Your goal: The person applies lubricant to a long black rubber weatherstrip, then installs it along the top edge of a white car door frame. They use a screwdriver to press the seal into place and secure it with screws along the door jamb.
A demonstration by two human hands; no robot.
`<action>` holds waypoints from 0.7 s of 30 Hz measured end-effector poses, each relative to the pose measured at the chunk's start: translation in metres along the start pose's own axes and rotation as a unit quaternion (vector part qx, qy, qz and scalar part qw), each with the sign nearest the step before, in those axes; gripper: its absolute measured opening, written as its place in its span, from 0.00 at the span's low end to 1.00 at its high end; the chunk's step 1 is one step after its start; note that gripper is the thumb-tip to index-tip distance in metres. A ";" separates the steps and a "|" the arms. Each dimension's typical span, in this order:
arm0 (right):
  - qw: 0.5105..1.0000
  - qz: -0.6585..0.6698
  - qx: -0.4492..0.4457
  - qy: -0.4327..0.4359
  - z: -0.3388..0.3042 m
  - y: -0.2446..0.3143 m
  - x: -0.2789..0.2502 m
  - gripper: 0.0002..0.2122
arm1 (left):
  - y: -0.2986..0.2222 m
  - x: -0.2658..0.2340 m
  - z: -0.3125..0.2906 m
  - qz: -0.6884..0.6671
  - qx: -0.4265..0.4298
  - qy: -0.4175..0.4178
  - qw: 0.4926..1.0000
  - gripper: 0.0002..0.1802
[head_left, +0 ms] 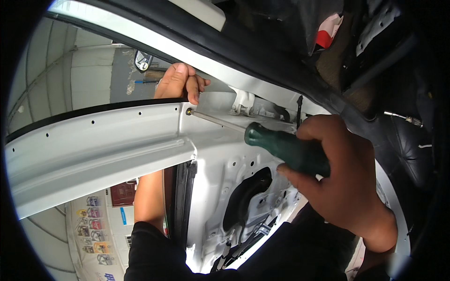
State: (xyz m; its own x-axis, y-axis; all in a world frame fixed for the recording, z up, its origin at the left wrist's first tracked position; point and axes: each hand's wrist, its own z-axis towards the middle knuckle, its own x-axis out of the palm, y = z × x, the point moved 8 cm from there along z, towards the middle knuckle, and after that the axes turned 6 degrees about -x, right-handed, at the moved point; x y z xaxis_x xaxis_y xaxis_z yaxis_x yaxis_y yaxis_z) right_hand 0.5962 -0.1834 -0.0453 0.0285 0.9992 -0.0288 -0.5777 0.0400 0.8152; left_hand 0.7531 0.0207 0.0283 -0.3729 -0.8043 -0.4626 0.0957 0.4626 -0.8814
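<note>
My right hand [344,173] is wrapped round the dark green handle of a screwdriver [283,147]. Its metal shaft points left, and the tip meets a small screw [189,112] at the corner of a white car door's window frame [117,122]. My left arm passes behind that frame, showing through the window opening. Above the frame's black-edged rim my left hand [179,83] comes out with bent fingers, one fingertip touching the rim close to the screw. The frame hides part of this hand and wrist.
The bare inner door panel [213,171] has holes and a large dark opening [246,196]. A white hinge [243,102] joins door and body. Beyond it are the white pillar [187,54] and dark car interior [398,136]. A side mirror [143,61] shows at upper left.
</note>
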 end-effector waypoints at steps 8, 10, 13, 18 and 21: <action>0.973 0.115 0.191 -0.062 -0.007 -0.004 -0.003 0.19 | -0.003 0.007 -0.004 0.027 -0.047 -0.003 0.999 0.19; 0.990 0.079 0.088 -0.070 -0.005 0.004 -0.006 0.19 | -0.001 0.002 -0.007 0.022 -0.049 -0.015 0.998 0.19; 0.991 0.072 0.068 -0.085 -0.007 0.015 -0.010 0.12 | -0.005 0.006 -0.008 0.007 -0.037 -0.011 0.999 0.18; 0.983 0.029 0.147 -0.106 -0.017 0.005 -0.008 0.15 | -0.007 0.008 -0.010 0.018 -0.051 -0.035 0.998 0.17; 0.988 0.086 0.072 -0.106 -0.010 0.012 -0.004 0.17 | -0.009 0.006 -0.012 0.013 -0.046 -0.032 0.998 0.17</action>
State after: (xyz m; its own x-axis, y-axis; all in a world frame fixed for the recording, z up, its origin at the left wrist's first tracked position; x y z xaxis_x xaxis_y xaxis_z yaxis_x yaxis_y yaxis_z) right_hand 0.5809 -0.1870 -0.0415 0.1199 0.9665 0.2269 -0.4678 -0.1466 0.8716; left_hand 0.7390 0.0159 0.0349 -0.3107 -0.8122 -0.4937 0.0190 0.5140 -0.8576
